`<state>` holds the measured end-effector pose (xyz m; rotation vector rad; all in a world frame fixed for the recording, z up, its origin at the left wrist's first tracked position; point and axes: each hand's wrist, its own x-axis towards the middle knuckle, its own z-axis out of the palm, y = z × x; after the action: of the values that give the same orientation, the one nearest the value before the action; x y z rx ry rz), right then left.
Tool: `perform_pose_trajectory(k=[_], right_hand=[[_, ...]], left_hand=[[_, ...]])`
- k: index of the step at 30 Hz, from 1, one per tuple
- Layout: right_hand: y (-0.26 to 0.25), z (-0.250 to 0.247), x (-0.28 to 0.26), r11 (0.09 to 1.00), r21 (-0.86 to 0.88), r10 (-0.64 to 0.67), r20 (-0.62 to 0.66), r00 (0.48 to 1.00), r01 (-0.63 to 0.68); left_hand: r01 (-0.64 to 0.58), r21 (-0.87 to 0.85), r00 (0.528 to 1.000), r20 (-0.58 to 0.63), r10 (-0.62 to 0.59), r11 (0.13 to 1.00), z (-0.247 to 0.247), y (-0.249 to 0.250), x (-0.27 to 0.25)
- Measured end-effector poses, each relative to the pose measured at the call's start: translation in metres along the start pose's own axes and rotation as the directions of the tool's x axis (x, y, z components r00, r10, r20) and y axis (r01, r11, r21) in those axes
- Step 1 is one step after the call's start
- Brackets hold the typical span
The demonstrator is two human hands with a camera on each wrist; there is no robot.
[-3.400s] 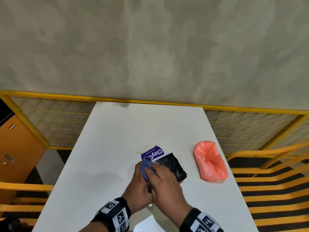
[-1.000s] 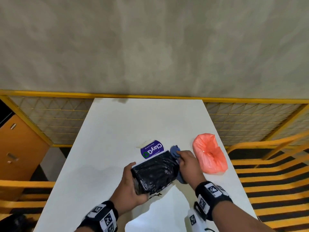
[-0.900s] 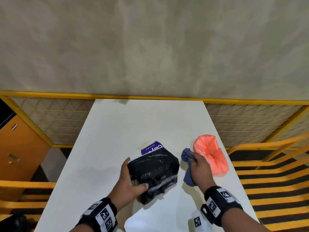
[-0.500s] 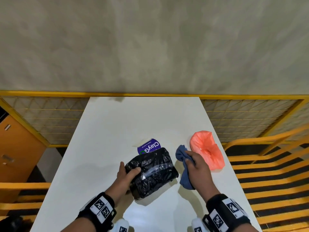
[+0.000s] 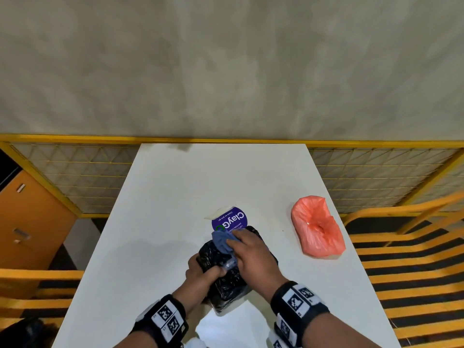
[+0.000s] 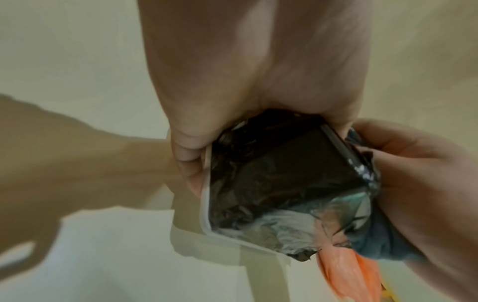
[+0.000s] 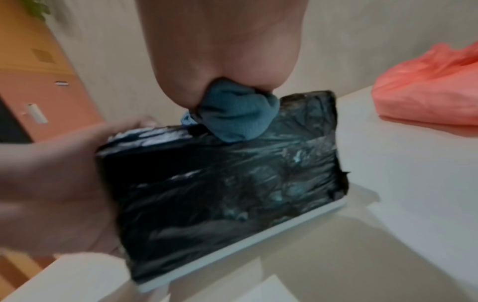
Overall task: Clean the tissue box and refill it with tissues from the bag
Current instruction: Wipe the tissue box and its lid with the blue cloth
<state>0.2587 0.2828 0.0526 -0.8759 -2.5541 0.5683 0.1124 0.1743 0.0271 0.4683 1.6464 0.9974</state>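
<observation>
From the head view, a rectangular tissue box wrapped in crinkled black plastic film [image 5: 226,277] is held over the near middle of the long white bench [image 5: 175,197], tilted on one edge. The left hand [image 5: 200,275] grips its near-left end, thumb laid across the top and fingers curled underneath. The right hand [image 5: 253,257] presses a bunched blue cloth [image 5: 222,243] onto the box's upper face, its fingers closed round the cloth. Just beyond the box lies a round purple label with white lettering [image 5: 229,219], partly hidden by the cloth. Well apart to the right, near the bench edge, sits a crumpled salmon-pink plastic bag [image 5: 316,234]. A yellow mesh railing [image 5: 88,172] runs behind the bench and an orange cabinet [image 5: 27,217] stands at far left.

From the left wrist view, the left hand [image 6: 245,81] clamps the box [image 6: 279,173] from above, fingertips [image 6: 189,155] hooked over its white-rimmed edge. The right hand [image 6: 424,183] sits against the opposite side with the blue cloth [image 6: 383,241] tucked under it, and a strip of the pink bag [image 6: 346,271] shows below.

From the right wrist view, the right hand [image 7: 225,51] pinches the cloth [image 7: 232,114] down onto the box's top edge [image 7: 222,173]. The left hand [image 7: 51,183] wraps the box's left end. The pink bag [image 7: 426,92] rests on the bench at right, clear of the box.
</observation>
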Motion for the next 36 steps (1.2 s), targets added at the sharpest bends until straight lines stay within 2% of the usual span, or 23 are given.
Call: perform_pose_trajectory(k=[5,9,10,12,13,15,17,19,21,23,25,27,29,30,32,34,36], right_hand=[[0.038,-0.013,-0.006,0.987,0.011,0.161,-0.019,0.987,-0.161],[0.058,-0.025,-0.005,0.939,0.070,0.343,-0.141,0.929,-0.336],[0.055,-0.031,-0.003,0.940,0.088,0.341,-0.202,0.918,-0.329],[0.032,-0.038,-0.003,0.973,0.102,0.228,-0.278,0.933,-0.207],[0.015,-0.035,-0.006,0.986,0.089,0.157,-0.261,0.953,-0.138],[-0.018,-0.016,-0.021,0.999,0.026,0.038,-0.129,0.991,-0.035],[-0.036,0.005,-0.041,0.998,-0.038,-0.045,-0.004,0.999,0.044],[-0.026,0.010,-0.053,0.996,-0.064,-0.056,0.024,0.998,0.058],[-0.009,0.001,-0.054,0.996,-0.075,-0.041,-0.017,0.999,0.040],[0.010,-0.010,-0.052,0.996,-0.089,0.017,-0.070,0.997,-0.024],[0.033,-0.019,-0.052,0.985,-0.075,0.151,-0.095,0.984,-0.159],[0.055,-0.030,-0.051,0.952,-0.010,0.304,-0.110,0.946,-0.307],[0.067,-0.035,-0.054,0.927,0.074,0.375,-0.172,0.911,-0.368],[0.063,-0.039,-0.055,0.933,0.099,0.359,-0.222,0.907,-0.345],[0.036,-0.040,-0.054,0.973,0.087,0.229,-0.242,0.943,-0.214],[0.003,-0.028,-0.055,0.998,0.045,0.054,-0.150,0.987,-0.048],[-0.021,-0.007,-0.059,0.997,-0.005,-0.077,-0.019,0.997,0.077]], left_hand=[[0.014,-0.007,1.000,0.008,-0.014,1.000,-0.001,-0.003,0.002],[0.011,0.000,1.000,0.016,-0.011,1.000,-0.002,0.001,0.001],[0.005,0.000,1.000,0.017,-0.005,1.000,-0.002,0.002,0.001],[0.001,-0.007,1.000,0.003,-0.001,1.000,-0.001,0.001,0.002],[0.005,-0.015,1.000,-0.005,-0.005,1.000,0.000,0.000,0.002],[-0.007,-0.035,1.000,-0.028,0.006,0.999,0.002,-0.003,0.005],[-0.026,-0.041,0.999,-0.030,0.025,0.999,0.000,-0.006,0.008],[-0.021,-0.032,1.000,-0.013,0.021,0.999,-0.001,-0.010,0.011],[0.008,-0.026,1.000,-0.013,-0.008,1.000,-0.002,-0.012,0.010],[0.014,-0.009,1.000,-0.010,-0.014,1.000,0.000,-0.010,0.008],[0.009,-0.005,1.000,0.002,-0.009,1.000,0.000,-0.008,0.007],[0.012,0.010,1.000,0.010,-0.012,1.000,-0.001,-0.005,0.007],[0.021,0.010,1.000,0.012,-0.021,1.000,-0.003,-0.005,0.006],[0.019,0.006,1.000,0.013,-0.019,1.000,-0.004,-0.004,0.006],[0.022,0.001,1.000,0.006,-0.022,1.000,-0.004,-0.004,0.008],[0.021,-0.002,1.000,-0.011,-0.021,1.000,-0.001,-0.008,0.011],[-0.002,0.003,1.000,-0.021,0.002,1.000,0.000,-0.010,0.014]])
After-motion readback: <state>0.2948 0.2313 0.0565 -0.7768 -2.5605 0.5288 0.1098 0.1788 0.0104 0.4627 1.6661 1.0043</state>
